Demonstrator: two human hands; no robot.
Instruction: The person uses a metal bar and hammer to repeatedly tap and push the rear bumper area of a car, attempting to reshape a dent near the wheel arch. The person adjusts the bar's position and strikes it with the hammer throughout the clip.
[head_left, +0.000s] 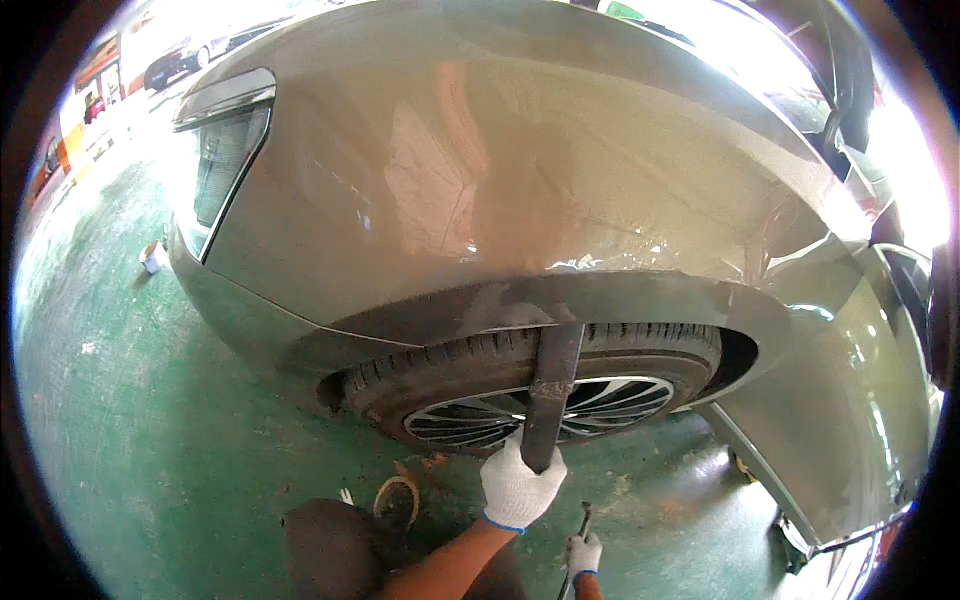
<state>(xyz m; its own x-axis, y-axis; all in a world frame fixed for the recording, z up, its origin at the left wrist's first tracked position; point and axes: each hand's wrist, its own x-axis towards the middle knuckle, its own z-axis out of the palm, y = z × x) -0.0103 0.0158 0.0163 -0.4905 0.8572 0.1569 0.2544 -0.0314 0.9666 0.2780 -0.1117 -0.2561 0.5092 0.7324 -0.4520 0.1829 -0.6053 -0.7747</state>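
Observation:
My left hand [522,482], in a white knit glove, is closed around the lower end of a flat dark metal bar [550,392]. The bar stands steeply in front of the wheel [620,398], its upper end at the lip of the wheel arch [470,305]. Lower and to the right, my gloved right hand [583,553] grips a slim metal rod tool [587,515] with a small head; its exact kind is unclear. Above spreads the gold-beige car fender [560,150], with creases and wavy reflections over the arch.
A tan ring-shaped object [397,503] lies on the green floor [200,440] beside my dark-clothed leg [330,545]. A small white container [152,257] stands left of the car. An open car door [850,400] juts out at the right.

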